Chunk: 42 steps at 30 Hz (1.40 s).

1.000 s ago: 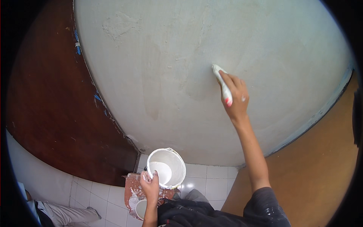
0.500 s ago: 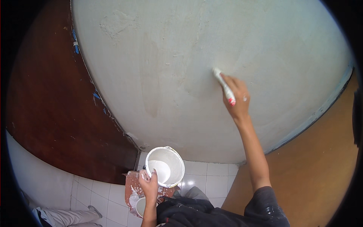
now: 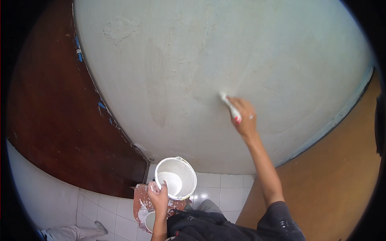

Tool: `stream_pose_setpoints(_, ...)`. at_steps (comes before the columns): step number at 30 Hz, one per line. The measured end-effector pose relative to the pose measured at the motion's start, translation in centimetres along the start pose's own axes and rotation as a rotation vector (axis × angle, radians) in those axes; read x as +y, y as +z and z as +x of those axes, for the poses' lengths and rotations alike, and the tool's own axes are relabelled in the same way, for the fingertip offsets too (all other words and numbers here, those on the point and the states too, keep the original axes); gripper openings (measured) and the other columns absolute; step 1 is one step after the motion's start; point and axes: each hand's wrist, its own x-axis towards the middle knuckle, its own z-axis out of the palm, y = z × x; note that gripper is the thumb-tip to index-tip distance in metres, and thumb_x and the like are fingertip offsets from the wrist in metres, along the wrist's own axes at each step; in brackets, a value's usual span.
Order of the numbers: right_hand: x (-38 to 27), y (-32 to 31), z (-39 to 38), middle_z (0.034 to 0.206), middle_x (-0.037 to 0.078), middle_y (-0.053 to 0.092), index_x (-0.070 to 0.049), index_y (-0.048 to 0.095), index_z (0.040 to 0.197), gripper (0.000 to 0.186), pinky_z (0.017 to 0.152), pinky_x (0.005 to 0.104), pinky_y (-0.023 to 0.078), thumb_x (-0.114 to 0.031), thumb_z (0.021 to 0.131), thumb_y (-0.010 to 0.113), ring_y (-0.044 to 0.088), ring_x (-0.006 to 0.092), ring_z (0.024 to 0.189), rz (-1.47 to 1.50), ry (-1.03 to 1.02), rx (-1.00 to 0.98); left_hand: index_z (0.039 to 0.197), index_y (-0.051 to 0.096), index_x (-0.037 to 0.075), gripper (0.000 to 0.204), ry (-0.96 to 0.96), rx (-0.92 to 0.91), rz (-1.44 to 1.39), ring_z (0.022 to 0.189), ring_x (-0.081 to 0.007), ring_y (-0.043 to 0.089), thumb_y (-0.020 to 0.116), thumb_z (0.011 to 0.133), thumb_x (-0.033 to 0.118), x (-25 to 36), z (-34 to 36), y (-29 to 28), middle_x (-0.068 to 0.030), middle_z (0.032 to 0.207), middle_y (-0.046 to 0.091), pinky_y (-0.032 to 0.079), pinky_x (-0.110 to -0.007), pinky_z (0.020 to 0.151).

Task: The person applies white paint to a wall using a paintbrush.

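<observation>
My right hand (image 3: pixel 245 114) grips a paintbrush (image 3: pixel 230 106) with a white, red-ended handle. Its bristle end is against the pale grey-white wall (image 3: pixel 193 132), a little right of the middle, though motion blurs it. Down at the lower middle, my left hand (image 3: pixel 158 193) pinches the near-left rim of a white bucket (image 3: pixel 186 176), thumb over the edge. White paint (image 3: pixel 170 182) lies in the bottom of that bucket. White smears mark the fingers of my left hand.
Beneath the bucket stands a reddish-brown, paint-spattered surface (image 3: pixel 141 195) with a smaller white container (image 3: pixel 150 221). A dark brown wooden panel (image 3: pixel 68 120) borders the wall at left, a tan one (image 3: pixel 321 176) at right. Another person's leg (image 3: pixel 76 232) shows at lower left, over white floor tiles (image 3: pixel 208 188).
My right hand has moved the paintbrush down and slightly left along the wall. My left hand and the bucket have stayed nearly still. The other person's leg has shifted slightly.
</observation>
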Motion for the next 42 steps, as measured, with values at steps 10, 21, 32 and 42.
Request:
stream_pose_setpoints(10, -1.2, 1.1, -2.7, 0.117, 0.01, 0.072, -0.016, 0.069, 0.135, 0.062, 0.086, 0.0408, 0.056, 0.001, 0.076, 0.069, 0.067, 0.031, 0.1, -0.136, -0.04, 0.08, 0.094, 0.053, -0.001, 0.016, -0.021, -0.007, -0.027, 0.088, -0.01, 0.054, 0.068, 0.092, -0.006, 0.4, 0.3, 0.5, -0.0044, 0.092, 0.055, 0.046, -0.025, 0.078)
stream_pose_setpoints(21, 0.1, -6.1, 7.2, 0.121, 0.01, 0.072, -0.015, 0.072, 0.13, 0.058, 0.093, 0.0423, 0.055, 0.003, 0.074, 0.072, 0.067, 0.0333, 0.107, -0.111, -0.003, 0.18, 0.094, 0.053, 0.0, 0.015, 0.035, -0.04, -0.024, 0.084, -0.0104, 0.055, 0.068, 0.093, -0.003, -0.3, 0.8, 0.4, -0.0032, 0.089, 0.055, 0.047, -0.026, 0.075)
stream_pose_setpoints(32, -0.5, 2.9, -6.0, 0.117, 0.009, 0.072, -0.014, 0.07, 0.131, 0.058, 0.086, 0.0422, 0.055, -0.001, 0.074, 0.072, 0.067, 0.0321, 0.103, -0.032, 0.016, -0.094, 0.095, 0.053, -0.001, 0.015, -0.002, -0.088, 0.001, 0.088, -0.01, 0.055, 0.067, 0.093, -0.005, 0.3, 1.1, 0.1, -0.004, 0.091, 0.056, 0.046, -0.024, 0.078)
stream_pose_setpoints(42, -0.2, -5.7, 6.6, 0.117, 0.009, 0.074, -0.013, 0.072, 0.129, 0.055, 0.087, 0.0411, 0.055, 0.003, 0.076, 0.069, 0.068, 0.0318, 0.1, -0.14, -0.007, 0.332, 0.093, 0.052, -0.001, 0.017, -0.004, -0.042, -0.004, 0.086, -0.0093, 0.054, 0.068, 0.093, -0.004, 1.0, 0.9, -0.2, -0.0034, 0.09, 0.054, 0.046, -0.024, 0.075)
